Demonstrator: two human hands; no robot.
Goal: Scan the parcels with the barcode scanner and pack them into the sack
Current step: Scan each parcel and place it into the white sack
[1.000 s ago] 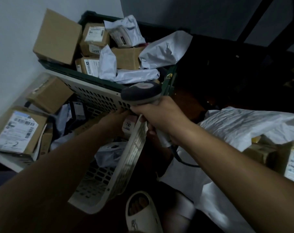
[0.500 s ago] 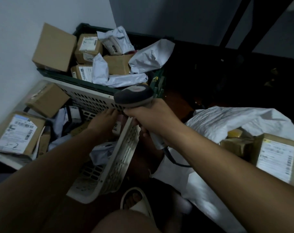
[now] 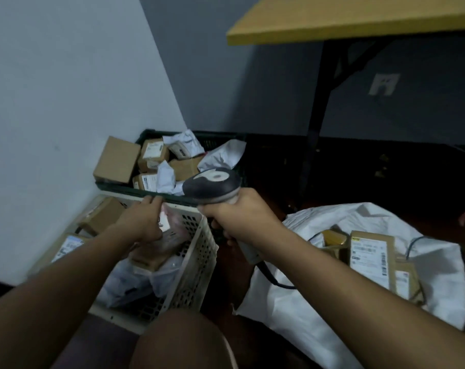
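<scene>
the barcode scanner point(image 3: 212, 189), dark-headed with a pale handle and a cable trailing down from its base, is gripped by the right hand point(image 3: 239, 219), fingers wrapped round the handle, its head held above the far rim of the white perforated basket point(image 3: 196, 262). just left of it the left hand point(image 3: 143, 222) holds a small pinkish parcel point(image 3: 170, 222) bearing a white label, fingers curled over its top edge, inside the basket's far corner; how the thumb lies cannot be told. more parcels lie in the basket beneath: a brown box point(image 3: 149, 258) and clear plastic bags point(image 3: 135, 283). to the right, on the floor, the white sack point(image 3: 425, 262) lies with its mouth open, holding a labelled cardboard box point(image 3: 371, 259) and smaller boxes beside it. behind the basket, against the wall, a dark green crate point(image 3: 146, 190) holds cardboard boxes and crumpled white mailers point(image 3: 223, 155). further cardboard boxes point(image 3: 103, 214) lie left of the basket. a yellow-topped counter point(image 3: 346, 20) on black legs stands above at upper right. a bare knee point(image 3: 183, 339) shows at the bottom edge.
</scene>
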